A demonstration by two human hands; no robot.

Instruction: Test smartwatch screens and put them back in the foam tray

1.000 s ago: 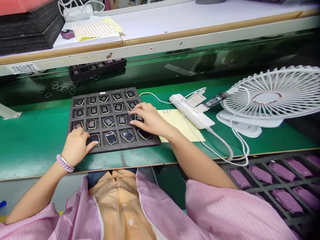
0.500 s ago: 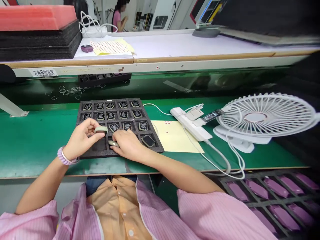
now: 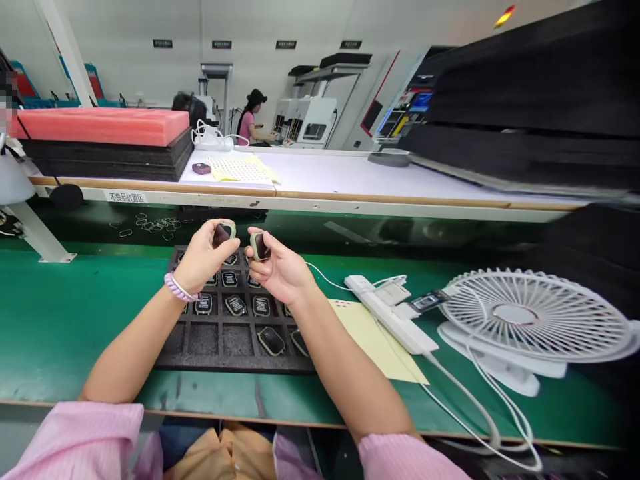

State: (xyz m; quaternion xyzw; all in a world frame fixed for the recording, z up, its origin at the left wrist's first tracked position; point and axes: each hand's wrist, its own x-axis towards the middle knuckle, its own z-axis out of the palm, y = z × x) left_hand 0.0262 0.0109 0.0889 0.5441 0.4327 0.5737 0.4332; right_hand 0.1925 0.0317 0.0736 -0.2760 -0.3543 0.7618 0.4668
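Left hand [image 3: 203,257], right hand [image 3: 284,270]: each pinched watch [image 3: 261,247] could be dropped on the tray [image 3: 237,341] below if grip loosens.

pink striped sleeves [image 3: 93,433] | lilac ridged wristband [image 3: 179,288] | orange shirt [image 3: 227,457] | navy cloth [image 3: 181,437]

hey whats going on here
The left hand holds a green-rimmed watch-like device and the right hand holds a second watch-like device, with a gap between them. Both are held near the far edge of a dark foam tray, where more such devices sit in pockets. A fan stands to the right.
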